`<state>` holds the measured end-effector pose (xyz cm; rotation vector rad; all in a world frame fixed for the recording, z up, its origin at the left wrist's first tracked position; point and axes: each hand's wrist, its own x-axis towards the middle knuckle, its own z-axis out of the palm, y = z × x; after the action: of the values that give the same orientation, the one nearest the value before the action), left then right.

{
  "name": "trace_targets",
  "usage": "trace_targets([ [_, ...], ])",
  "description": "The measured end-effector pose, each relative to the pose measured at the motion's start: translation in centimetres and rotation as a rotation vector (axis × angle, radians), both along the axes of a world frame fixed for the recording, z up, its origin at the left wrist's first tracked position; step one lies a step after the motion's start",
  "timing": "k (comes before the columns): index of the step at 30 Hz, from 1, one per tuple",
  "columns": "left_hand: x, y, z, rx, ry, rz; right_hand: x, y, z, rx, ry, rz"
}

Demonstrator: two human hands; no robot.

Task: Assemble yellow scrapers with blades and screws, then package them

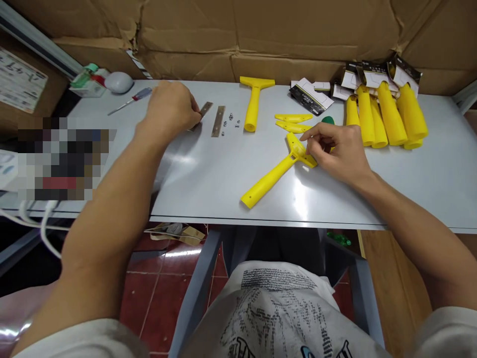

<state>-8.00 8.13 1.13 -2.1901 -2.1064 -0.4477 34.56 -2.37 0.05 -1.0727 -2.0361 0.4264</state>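
Note:
My left hand point(173, 107) is closed in a pinch at one end of a thin metal scraper blade point(206, 108), just over the table. A second blade point(218, 122) lies flat beside it, with several small screws point(231, 116) to its right. My right hand point(337, 149) has its fingers curled onto the head of a yellow scraper point(274, 174), whose handle points down-left across the table. The fingers partly cover the right end of that head. Two yellow cover strips point(293, 118) lie just beyond it, and another yellow scraper point(254, 102) lies farther back.
Several yellow scrapers with black-and-white cards point(391, 117) lie at the right. Loose cards point(311, 97) and a green round object point(328, 120) are behind my right hand. A screwdriver point(130, 101) and a white mouse-like object point(119, 82) lie left; cardboard point(238, 35) lines the back.

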Motion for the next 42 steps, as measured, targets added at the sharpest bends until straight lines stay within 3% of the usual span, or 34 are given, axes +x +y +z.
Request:
trace_targets([
  [4, -0.9, 0.4, 0.1, -0.047, -0.032, -0.014, 0.0, 0.1, -0.1, 0.02, 0.039, 0.008],
  [12, 1.8, 0.0, 0.5, -0.152, -0.077, 0.166, 0.0, -0.1, 0.2, -0.008, 0.019, -0.032],
  [19, 2.8, -1.5, 3.7, -0.351, -0.108, 0.219, 0.1, -0.2, 0.2, -0.025, 0.017, -0.037],
  [22, 3.0, -2.0, 4.7, -0.369, -0.145, 0.205, 0.1, -0.2, 0.2, -0.031, 0.045, -0.042],
  [25, 3.9, -2.3, 4.5, -0.124, -0.374, 0.056, -0.2, -0.3, 0.5, -0.111, 0.146, -0.043],
  [28, 6.4, -3.5, 3.5, 0.1, -0.741, -0.25, -0.8, -0.8, 1.2, -0.284, 0.334, 0.022],
  [30, 8.9, -5.4, 2.8, -0.023, -0.863, -0.479, -1.2, -1.2, 1.7, -0.39, 0.443, 0.073],
  [33, 12.2, -9.1, 2.0, -0.166, -0.904, -0.614, -1.9, -1.8, 2.3, -0.502, 0.531, 0.122],
  [37, 13.9, -12.1, 1.7, -0.179, -0.831, -0.66, -2.5, -2.4, 2.6, -0.581, 0.55, 0.219],
  [42, 13.8, -11.9, 1.8, -0.318, -0.814, -0.666, -2.7, -2.7, 2.5, -0.544, 0.594, 0.18],
])
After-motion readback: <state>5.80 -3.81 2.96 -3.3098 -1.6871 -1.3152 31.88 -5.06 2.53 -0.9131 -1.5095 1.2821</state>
